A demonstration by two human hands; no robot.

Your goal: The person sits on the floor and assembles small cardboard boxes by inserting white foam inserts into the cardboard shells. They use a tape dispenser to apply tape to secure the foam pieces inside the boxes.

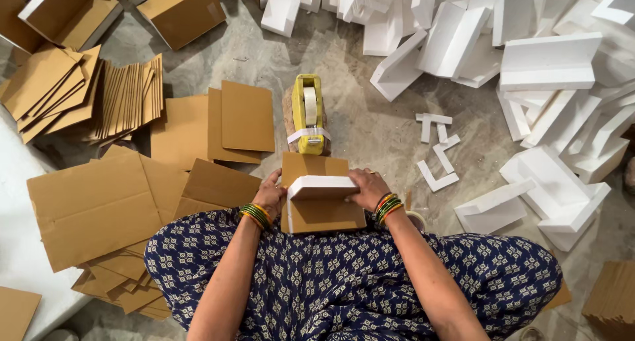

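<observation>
Head view, looking down over a lap in blue patterned cloth: left hand (270, 194) and right hand (366, 187), fingers closed on either side of a white foam corner piece (316, 187) seated over a brown cardboard panel (322, 212), pressing the two together at knee height. Gripped from both sides, apparently to keep foam and board aligned. Just beyond, upright on the concrete floor (360, 126), a yellow tape dispenser (307, 113) with a strip of tape hanging off its front, within easy reach of either hand. To the left, loose cardboard sheets (92, 205) fanned and stacked in piles; to the upper right, a heap of white foam corner pieces (549, 63), with small foam offcuts (436, 149) scattered between. At top left, folded cardboard boxes (182, 10), contents impossible to tell from here. Coloured bangles (255, 214) on both wrists.
</observation>
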